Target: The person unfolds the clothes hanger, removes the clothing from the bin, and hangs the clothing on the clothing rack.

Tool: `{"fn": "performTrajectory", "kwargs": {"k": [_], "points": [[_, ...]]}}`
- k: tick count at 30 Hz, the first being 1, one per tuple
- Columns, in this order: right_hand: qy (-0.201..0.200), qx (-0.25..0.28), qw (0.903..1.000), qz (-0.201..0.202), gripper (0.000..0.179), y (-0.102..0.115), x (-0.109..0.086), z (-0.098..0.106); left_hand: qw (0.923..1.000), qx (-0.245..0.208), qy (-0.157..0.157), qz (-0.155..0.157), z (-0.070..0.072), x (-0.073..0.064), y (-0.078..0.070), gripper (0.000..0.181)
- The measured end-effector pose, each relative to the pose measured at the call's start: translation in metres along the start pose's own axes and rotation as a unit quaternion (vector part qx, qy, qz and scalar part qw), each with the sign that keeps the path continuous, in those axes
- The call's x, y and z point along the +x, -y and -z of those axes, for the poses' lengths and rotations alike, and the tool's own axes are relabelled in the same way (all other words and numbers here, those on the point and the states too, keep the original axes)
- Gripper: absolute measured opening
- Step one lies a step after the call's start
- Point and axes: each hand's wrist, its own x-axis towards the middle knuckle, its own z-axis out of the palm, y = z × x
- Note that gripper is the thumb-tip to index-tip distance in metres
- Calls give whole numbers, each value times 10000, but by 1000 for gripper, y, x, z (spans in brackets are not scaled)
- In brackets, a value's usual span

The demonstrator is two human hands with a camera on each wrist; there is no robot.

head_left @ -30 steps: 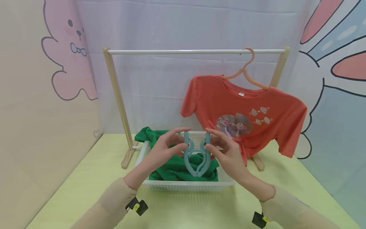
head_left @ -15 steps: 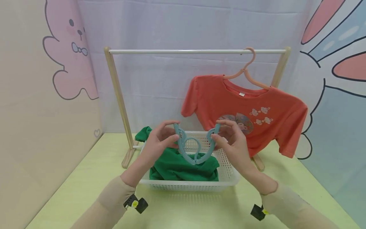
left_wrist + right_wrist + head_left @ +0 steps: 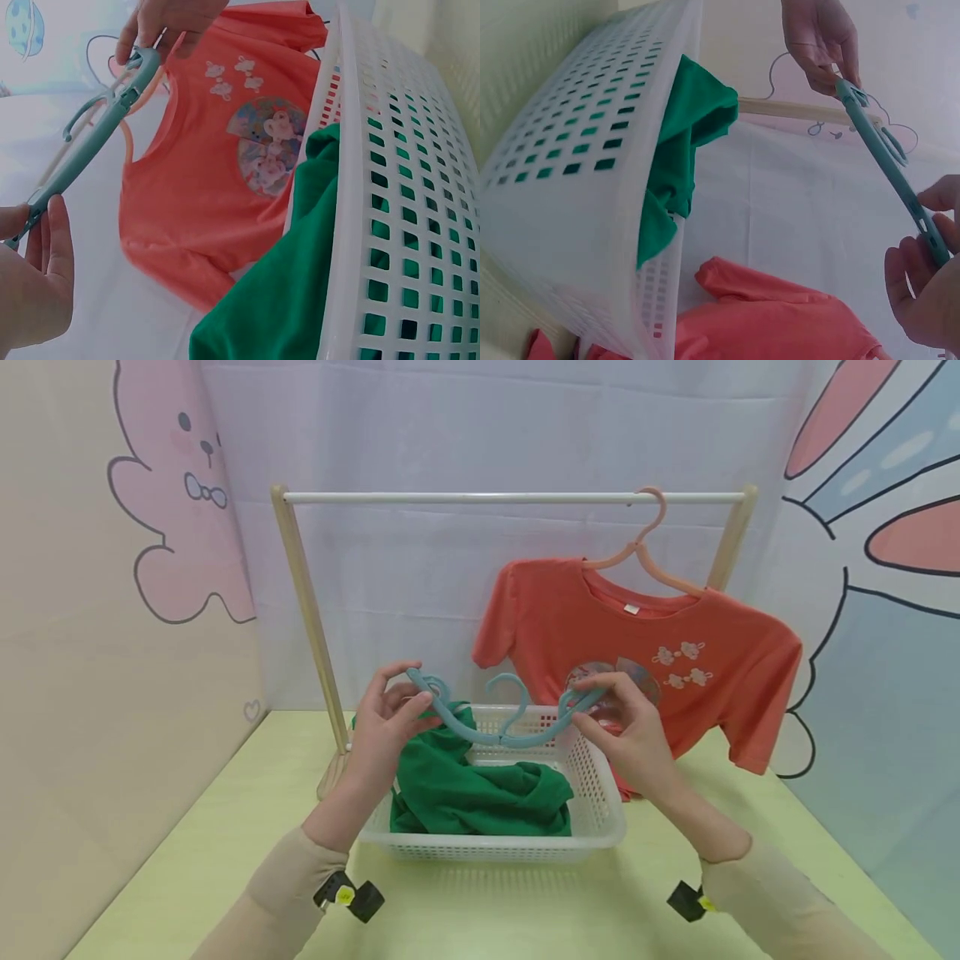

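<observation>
A light-blue folding hanger is spread wide above the basket, its hook standing up in the middle. My left hand pinches the hanger's left end between thumb and fingers, and my right hand pinches the right end the same way. Below it a crumpled green garment lies in the white plastic basket, part of it draped over the rim. In the left wrist view the hanger runs slantwise between both hands, and the right wrist view shows the hanger nearly edge-on.
Behind the basket stands a clothes rack with a white rail and wooden legs. An orange-red T-shirt hangs at its right on a peach hanger. The yellow table meets printed walls on both sides.
My hands have moved apart, the left hand leftward and the right hand rightward. The hanger has unfolded from a narrow U to a wide, shallow curve, and its hook has swung upright.
</observation>
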Motion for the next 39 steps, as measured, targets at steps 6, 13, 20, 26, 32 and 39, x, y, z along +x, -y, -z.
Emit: {"fn": "performTrajectory", "kwargs": {"k": [6,13,20,26,32,39], "points": [[137,-1585,9848,700,48,-3,3,9,9999,-138,-61,-29,2,0,1,40],[-157,-2314,9675,1006,46,1,1,13,9994,-309,-147,2,4,-1,5,36],[-368,-2368,9645,1108,48,-1,-2,21,9998,-117,-150,76,12,-2,5,28],[-528,-2390,9653,914,50,-3,-2,26,9891,1469,-127,35,23,-5,9,27],[-526,-2478,9647,717,48,-5,-3,28,9777,2100,94,-6,27,-10,11,30],[-630,-2454,9652,652,48,-7,-5,28,9683,2480,282,-35,26,-10,10,27]]}}
